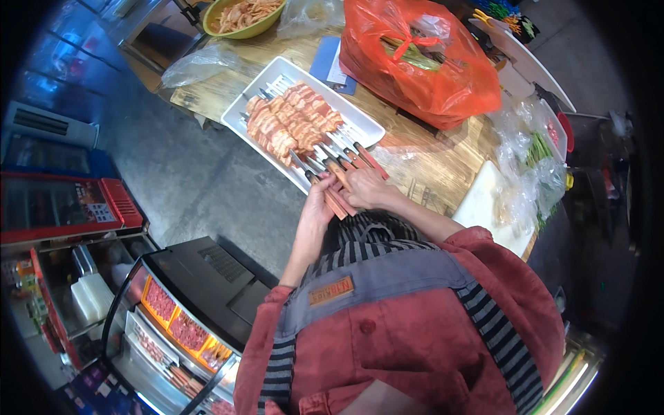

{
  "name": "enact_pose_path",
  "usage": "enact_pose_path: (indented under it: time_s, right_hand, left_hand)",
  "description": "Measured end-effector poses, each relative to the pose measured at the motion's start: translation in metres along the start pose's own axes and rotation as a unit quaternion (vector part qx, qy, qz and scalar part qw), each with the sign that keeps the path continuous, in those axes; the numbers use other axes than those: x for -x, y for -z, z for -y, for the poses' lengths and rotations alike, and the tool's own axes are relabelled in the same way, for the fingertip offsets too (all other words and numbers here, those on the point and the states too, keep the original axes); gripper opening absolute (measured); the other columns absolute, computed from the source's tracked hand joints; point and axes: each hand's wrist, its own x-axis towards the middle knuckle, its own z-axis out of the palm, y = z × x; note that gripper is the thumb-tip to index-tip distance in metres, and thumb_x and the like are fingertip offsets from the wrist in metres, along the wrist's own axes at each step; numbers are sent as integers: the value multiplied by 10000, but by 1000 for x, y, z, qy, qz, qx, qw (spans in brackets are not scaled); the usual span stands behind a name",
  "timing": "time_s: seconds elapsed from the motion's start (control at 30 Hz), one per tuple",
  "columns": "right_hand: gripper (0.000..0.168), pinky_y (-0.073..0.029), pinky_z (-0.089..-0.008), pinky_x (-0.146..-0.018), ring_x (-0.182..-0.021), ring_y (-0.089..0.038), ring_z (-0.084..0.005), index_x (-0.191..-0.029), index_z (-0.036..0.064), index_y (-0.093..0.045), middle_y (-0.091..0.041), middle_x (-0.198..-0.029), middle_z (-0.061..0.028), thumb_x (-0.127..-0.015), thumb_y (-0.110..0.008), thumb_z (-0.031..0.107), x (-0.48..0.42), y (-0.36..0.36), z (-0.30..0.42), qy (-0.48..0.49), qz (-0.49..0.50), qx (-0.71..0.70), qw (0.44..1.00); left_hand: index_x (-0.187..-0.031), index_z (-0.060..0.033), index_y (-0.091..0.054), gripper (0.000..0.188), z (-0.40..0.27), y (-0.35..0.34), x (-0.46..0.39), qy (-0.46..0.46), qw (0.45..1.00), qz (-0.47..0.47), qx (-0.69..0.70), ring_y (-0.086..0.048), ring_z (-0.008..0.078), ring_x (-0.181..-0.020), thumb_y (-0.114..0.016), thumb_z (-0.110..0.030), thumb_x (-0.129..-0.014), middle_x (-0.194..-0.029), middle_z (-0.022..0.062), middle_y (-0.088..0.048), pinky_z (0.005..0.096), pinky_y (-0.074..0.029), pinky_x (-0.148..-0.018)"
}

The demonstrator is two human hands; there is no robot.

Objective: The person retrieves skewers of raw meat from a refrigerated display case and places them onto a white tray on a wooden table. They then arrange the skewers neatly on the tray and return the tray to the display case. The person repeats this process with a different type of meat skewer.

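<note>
Several skewers of raw sliced meat [295, 122], threaded on metal blades, lie side by side across a white rectangular tray [236, 111]. Their wooden handles [369, 160] stick out over the tray's near edge towards me. My left hand [320, 199] is closed around the handles at the near left end of the row. Beside it, touching, my right hand [365, 188] is curled over neighbouring handles. How many handles each hand holds cannot be told, since the fingers hide part of them.
A red plastic bag [420, 88] of goods stands on the wooden table [456, 150], near a blue clipboard [317, 62]. A yellow-green bowl [249, 32] of food is at the far edge. At right lie a white cutting board [480, 205] and bagged greens [539, 150]. A glass display case [207, 290] stands lower left.
</note>
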Motion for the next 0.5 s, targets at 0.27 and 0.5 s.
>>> enact_pose_path:
  time_s: [0.27, 0.5]
  right_hand:
    - [369, -404, -432, -506, -527, -540, -325, -664, -19, -510, -501, -522, -166, -789, -500, 328, 26, 11, -22, -98, -72, -143, 982]
    - [219, -441, -425, -556, -645, -580, -323, -732, -20, -500, -567, -642, -191, -712, -564, 189, 14, -50, -51, -12, -104, 9, 994]
  left_hand:
    - [-942, 20, -473, 252, -31, -43, 38, 21, 1000, -6, -10, -517, 160, -592, -580, -34, -721, -686, 74, -514, 288, -492, -590]
    - [-1020, 113, -356, 382, -104, -108, 74, -34, 994, 44, 96, -479, 125, -604, -531, -24, -709, -775, 105, -453, 225, -474, -517]
